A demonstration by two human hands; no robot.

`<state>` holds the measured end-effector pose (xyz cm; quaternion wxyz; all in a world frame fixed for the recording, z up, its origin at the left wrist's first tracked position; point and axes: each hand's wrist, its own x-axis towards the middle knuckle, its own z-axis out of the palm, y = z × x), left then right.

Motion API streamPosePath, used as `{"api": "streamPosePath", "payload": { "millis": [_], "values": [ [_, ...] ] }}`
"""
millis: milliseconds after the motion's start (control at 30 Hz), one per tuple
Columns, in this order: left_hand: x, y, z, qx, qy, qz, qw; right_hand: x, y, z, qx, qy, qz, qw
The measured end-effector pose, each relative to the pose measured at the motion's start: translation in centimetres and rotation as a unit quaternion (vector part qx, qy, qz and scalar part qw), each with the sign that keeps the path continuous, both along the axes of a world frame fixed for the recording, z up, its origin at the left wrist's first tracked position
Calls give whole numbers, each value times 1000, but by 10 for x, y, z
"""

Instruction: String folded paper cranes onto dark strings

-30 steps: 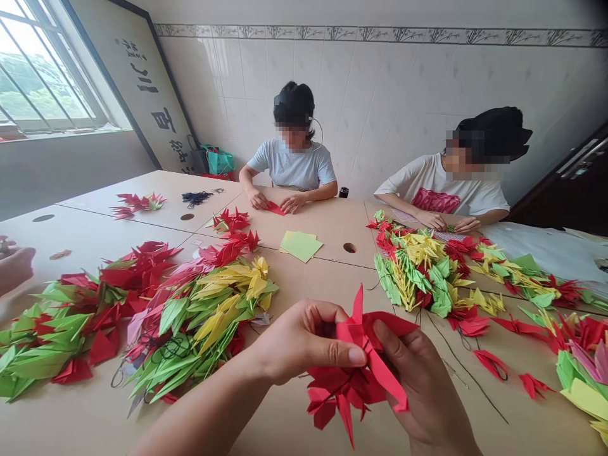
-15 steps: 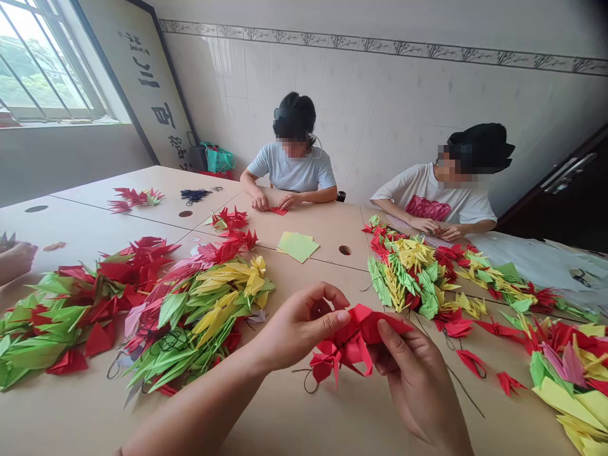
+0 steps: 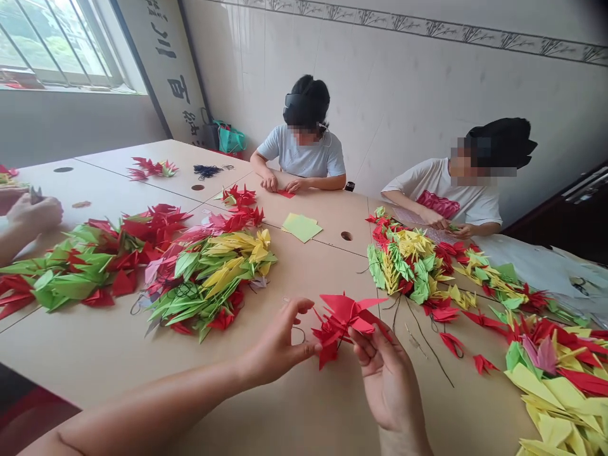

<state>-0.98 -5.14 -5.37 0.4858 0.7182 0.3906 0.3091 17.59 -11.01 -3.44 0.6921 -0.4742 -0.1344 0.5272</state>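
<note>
A bunch of red folded paper cranes [image 3: 346, 316] is above the table in front of me, with a thin dark cord looping at its left. My right hand [image 3: 389, 373] pinches the bunch from below and the right, thumb against the fingers. My left hand [image 3: 280, 345] is at the bunch's left side, thumb and forefinger apart in a curve. The thumb tip is by the lower red paper; whether it touches I cannot tell. To the right lie loose red folded pieces [image 3: 451, 344] and a dark cord [image 3: 430, 342].
Strings of green, yellow and red cranes lie in heaps on the left [image 3: 209, 285], centre right [image 3: 413, 259] and right [image 3: 560, 380]. Green and yellow paper squares [image 3: 303, 227] lie ahead. Two people sit across the table; another person's hands [image 3: 35, 212] show at left.
My left hand has come off the red paper and spread its fingers. The red bunch has turned in my right hand, showing pointed wings. My view has shifted somewhat.
</note>
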Motion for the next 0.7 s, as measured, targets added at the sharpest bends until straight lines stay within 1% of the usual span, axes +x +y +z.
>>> {"api": "streamPosePath", "payload": {
  "millis": [67,133,233,333,433,567,700],
  "values": [
    [-1,-6,-11,11,27,-30,999,0,-2,-3,-1,12,12,1000],
    [2,-8,-19,25,42,-56,997,0,-4,-4,1,19,23,1000],
    [10,-9,-24,33,37,-76,996,-3,-6,0,9,25,31,999],
    [15,-7,-26,25,25,-85,996,-8,-9,5,17,27,37,999],
    [13,-5,-26,-1,12,-86,996,-11,-11,8,22,29,41,999],
    [9,-3,-29,-46,-10,-106,993,-14,-11,13,25,28,33,999],
    [12,-1,-35,-110,-49,-107,987,-15,-9,18,26,19,19,999]
  ]
}}
